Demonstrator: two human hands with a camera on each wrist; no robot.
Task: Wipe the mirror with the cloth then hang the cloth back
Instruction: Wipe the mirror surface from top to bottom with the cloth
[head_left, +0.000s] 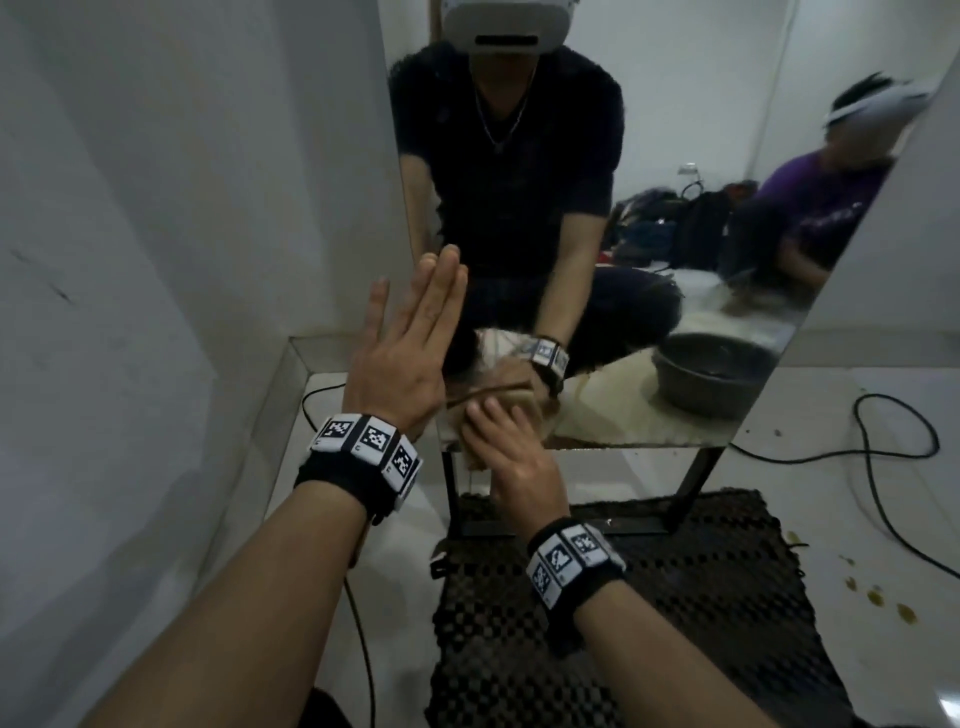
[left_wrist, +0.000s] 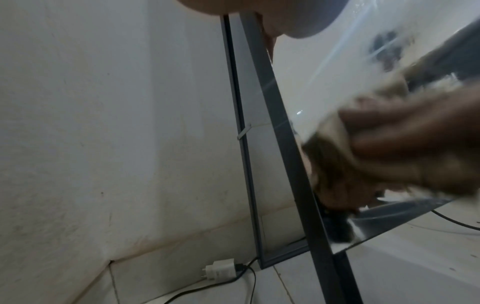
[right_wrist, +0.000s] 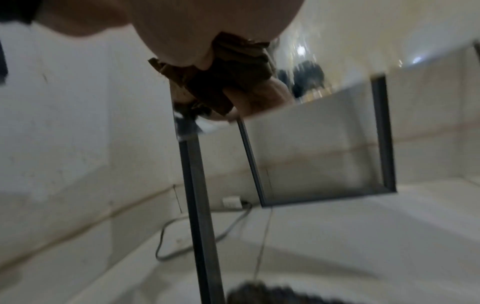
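Note:
A frameless mirror (head_left: 649, 249) leans on a black metal stand (head_left: 691, 488) in a white corner. My left hand (head_left: 410, 338) lies flat with straight fingers against the mirror's left edge. My right hand (head_left: 506, 452) presses a brown cloth (head_left: 474, 462) against the glass at the lower left corner, and a bit of cloth hangs below the bottom edge. In the left wrist view the right hand (left_wrist: 405, 139) and the cloth (left_wrist: 330, 148) are blurred on the mirror (left_wrist: 324, 78). The right wrist view has the bunched cloth (right_wrist: 228, 74) under my palm.
A black woven mat (head_left: 649, 613) lies under the stand. Cables (head_left: 883, 447) run over the white floor at right, where there are yellow stains (head_left: 878, 597). A white charger (left_wrist: 221, 271) lies by the wall (head_left: 156, 260). The glass reflects a dark basin (head_left: 711, 374) and a seated person.

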